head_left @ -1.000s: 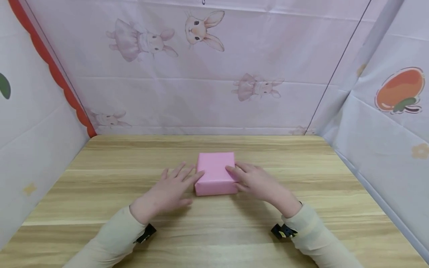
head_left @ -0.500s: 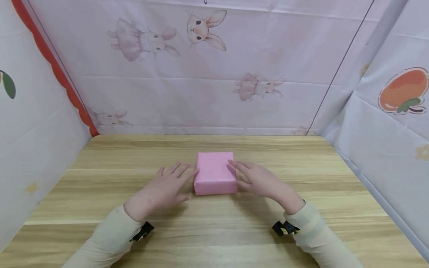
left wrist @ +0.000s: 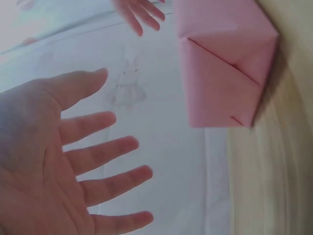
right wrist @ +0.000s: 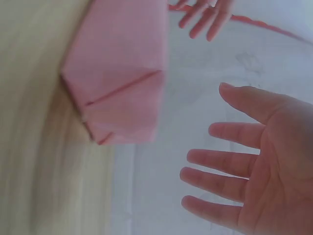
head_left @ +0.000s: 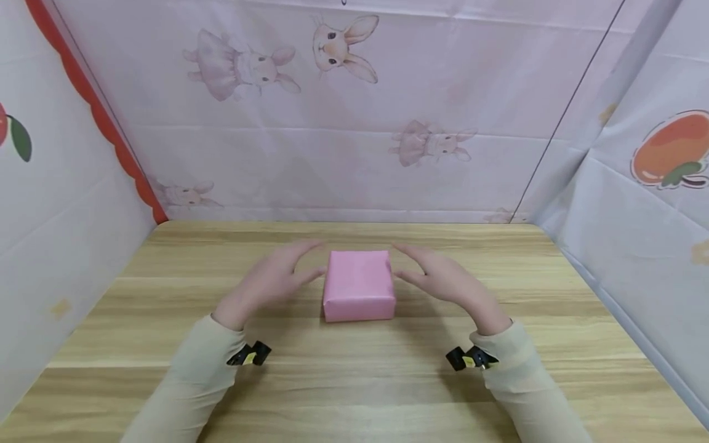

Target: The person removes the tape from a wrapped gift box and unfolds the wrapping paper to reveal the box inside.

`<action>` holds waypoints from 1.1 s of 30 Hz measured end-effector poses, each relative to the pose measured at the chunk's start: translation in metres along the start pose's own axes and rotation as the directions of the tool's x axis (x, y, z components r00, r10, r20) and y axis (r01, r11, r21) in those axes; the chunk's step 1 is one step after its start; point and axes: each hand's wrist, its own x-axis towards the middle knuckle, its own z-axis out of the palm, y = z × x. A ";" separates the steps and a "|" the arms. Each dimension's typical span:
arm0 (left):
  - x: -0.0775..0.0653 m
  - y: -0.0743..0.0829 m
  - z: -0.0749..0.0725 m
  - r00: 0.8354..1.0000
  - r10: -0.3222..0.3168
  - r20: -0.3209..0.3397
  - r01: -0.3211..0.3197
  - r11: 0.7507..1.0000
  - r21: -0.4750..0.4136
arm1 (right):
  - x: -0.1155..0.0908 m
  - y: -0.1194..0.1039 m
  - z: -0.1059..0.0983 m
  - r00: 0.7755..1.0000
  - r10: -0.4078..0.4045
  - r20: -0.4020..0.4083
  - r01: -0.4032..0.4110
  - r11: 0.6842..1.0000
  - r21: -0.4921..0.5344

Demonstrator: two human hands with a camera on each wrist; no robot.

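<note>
A box wrapped in pink paper [head_left: 360, 283] rests flat on the wooden table. To its left, my left hand [head_left: 271, 277] is held with fingers extended and thumb spread, palm turned toward the box. On the opposite side my right hand [head_left: 445, 274] mirrors that pose. Both wrist views show a gap between each palm and the box: the left hand [left wrist: 58, 161] and the right hand [right wrist: 259, 161] have spread fingers with nothing in them. Folded paper flaps show on the box's ends, as on the pink wrapping [left wrist: 225, 73] in the left wrist view.
The wooden table [head_left: 354, 381] carries the box near its middle. A back sheet [head_left: 332, 166] printed with rabbits stands behind it, with side sheets [head_left: 72, 246] at left and right. Black wrist cameras [head_left: 471, 358] sit at both sleeves.
Both hands have left the box. Earlier their fingers lay on or against its top and sides; now they have lifted and turned with palms facing inward. The box stays in place.
</note>
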 end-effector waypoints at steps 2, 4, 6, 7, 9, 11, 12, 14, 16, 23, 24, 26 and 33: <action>0.005 0.002 0.000 0.998 -0.052 -0.035 0.049 0.997 -0.064 | 0.002 -0.001 -0.004 1.000 0.018 -0.017 -0.017 0.999 0.035; 0.010 0.003 0.001 0.992 -0.106 -0.071 0.096 0.985 -0.143 | 0.005 -0.002 -0.006 0.999 0.039 -0.030 -0.037 0.997 0.073; 0.015 0.003 0.003 0.981 -0.163 -0.106 0.136 0.965 -0.225 | 0.008 -0.002 -0.006 0.997 0.072 -0.041 -0.067 0.991 0.115; 0.018 0.004 0.005 0.973 -0.193 -0.126 0.154 0.951 -0.268 | 0.009 -0.002 -0.006 0.996 0.080 -0.050 -0.073 0.989 0.131; 0.023 0.002 0.010 0.957 -0.232 -0.174 0.159 0.923 -0.351 | 0.013 -0.001 -0.004 0.991 0.112 -0.072 -0.098 0.981 0.166; 0.028 0.000 0.018 0.939 -0.265 -0.220 0.156 0.896 -0.415 | 0.016 0.000 0.001 0.985 0.137 -0.102 -0.116 0.975 0.190; 0.030 -0.001 0.022 0.931 -0.275 -0.239 0.150 0.887 -0.436 | 0.018 0.001 0.004 0.982 0.151 -0.112 -0.126 0.972 0.198; 0.034 -0.004 0.031 0.922 -0.298 -0.248 0.156 0.870 -0.467 | 0.021 0.003 0.012 0.977 0.182 -0.109 -0.155 0.964 0.216; 0.035 -0.005 0.039 0.917 -0.327 -0.227 0.185 0.855 -0.485 | 0.024 0.004 0.021 0.974 0.209 -0.087 -0.184 0.955 0.233; 0.035 -0.003 0.060 0.896 -0.444 0.018 0.374 0.731 -0.571 | 0.032 0.007 0.048 0.970 0.244 -0.015 -0.229 0.928 0.293; 0.034 -0.003 0.063 0.889 -0.455 0.053 0.397 0.707 -0.585 | 0.032 0.008 0.049 0.969 0.248 -0.009 -0.235 0.925 0.298; 0.034 -0.001 0.067 0.883 -0.460 0.095 0.416 0.671 -0.614 | 0.032 0.008 0.052 0.968 0.251 0.000 -0.238 0.919 0.313; 0.033 -0.003 0.073 0.876 -0.465 0.124 0.423 0.621 -0.660 | 0.030 0.008 0.056 0.960 0.278 0.032 -0.273 0.904 0.329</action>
